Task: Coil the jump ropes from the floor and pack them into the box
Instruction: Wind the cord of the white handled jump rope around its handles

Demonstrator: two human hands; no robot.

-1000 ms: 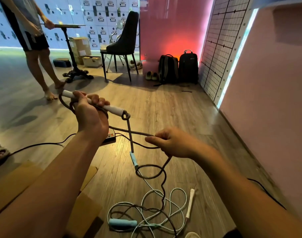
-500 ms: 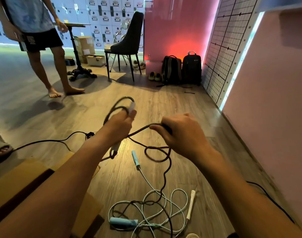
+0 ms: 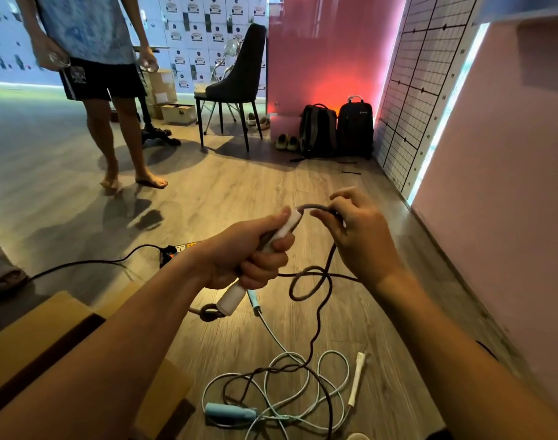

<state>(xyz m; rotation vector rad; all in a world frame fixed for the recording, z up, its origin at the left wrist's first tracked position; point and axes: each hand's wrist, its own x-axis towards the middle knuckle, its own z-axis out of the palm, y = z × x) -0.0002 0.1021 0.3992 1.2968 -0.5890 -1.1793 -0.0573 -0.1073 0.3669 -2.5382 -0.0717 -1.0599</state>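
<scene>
My left hand [image 3: 252, 252] grips the white handle [image 3: 231, 298] of a dark brown jump rope, held upright with rope turns against it. The brown rope [image 3: 309, 281] arcs from the handle's top to my right hand [image 3: 354, 236], which pinches it, then loops and trails down to the floor. A light blue jump rope [image 3: 303, 385] lies tangled there with a blue handle [image 3: 230, 413] near me and another blue handle [image 3: 253, 300] under my left hand. A white handle [image 3: 356, 377] lies to the right. The cardboard box [image 3: 33, 347] sits at lower left.
A barefoot person [image 3: 112, 90] stands at the back left. A power strip [image 3: 176, 250] and its black cable lie on the wooden floor left of my hands. A dark chair [image 3: 236, 87], two backpacks [image 3: 335, 128] and shoes stand at the back. A pink wall runs along the right.
My left hand has turned the white handle upright, and my right hand has brought the brown rope up to its top. The person at the back has stepped closer.
</scene>
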